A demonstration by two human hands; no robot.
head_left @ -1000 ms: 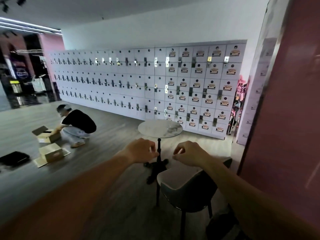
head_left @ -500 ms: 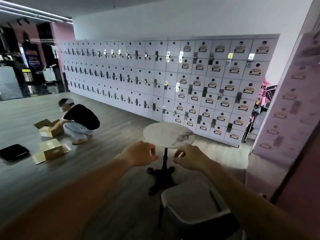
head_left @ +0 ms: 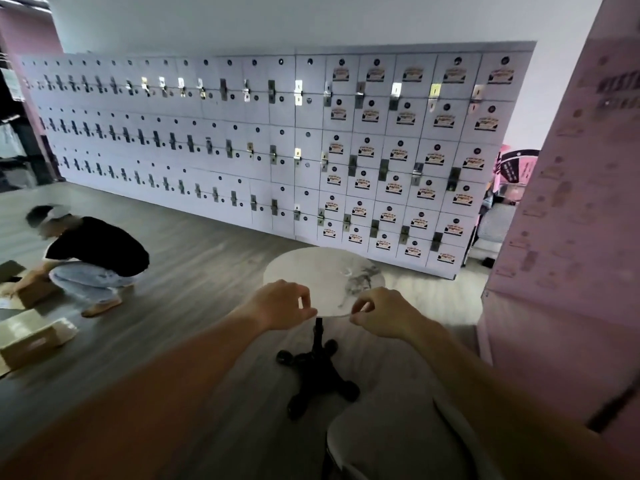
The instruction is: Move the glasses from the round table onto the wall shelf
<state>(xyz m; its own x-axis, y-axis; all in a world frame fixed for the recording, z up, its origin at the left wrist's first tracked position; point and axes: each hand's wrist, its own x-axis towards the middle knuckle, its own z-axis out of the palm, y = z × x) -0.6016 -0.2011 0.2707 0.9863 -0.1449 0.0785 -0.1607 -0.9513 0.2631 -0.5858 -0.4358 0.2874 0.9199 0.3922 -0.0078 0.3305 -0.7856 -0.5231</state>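
The round marble-topped table [head_left: 301, 271] stands on a black pedestal foot just ahead of me. A small pale, curved shape on its right half looks like the glasses [head_left: 346, 270], but blur keeps me from being sure. My left hand [head_left: 280, 304] hovers over the table's near edge, thumb and forefinger pinched together. My right hand [head_left: 384, 315] is level with it at the near right edge, pinched the same way. I see nothing held in either hand. No wall shelf is in view.
A grey chair [head_left: 398, 445] sits directly below my arms, against the table's foot. A pink wall panel [head_left: 571, 237] rises close on the right. White lockers [head_left: 277, 150] line the back wall. At the left a person [head_left: 93, 258] crouches over cardboard boxes [head_left: 31, 337].
The table has come nearer and now lies under my fingertips. Both hands kept their pinched pose out in front. The pink wall has slid further right in view.
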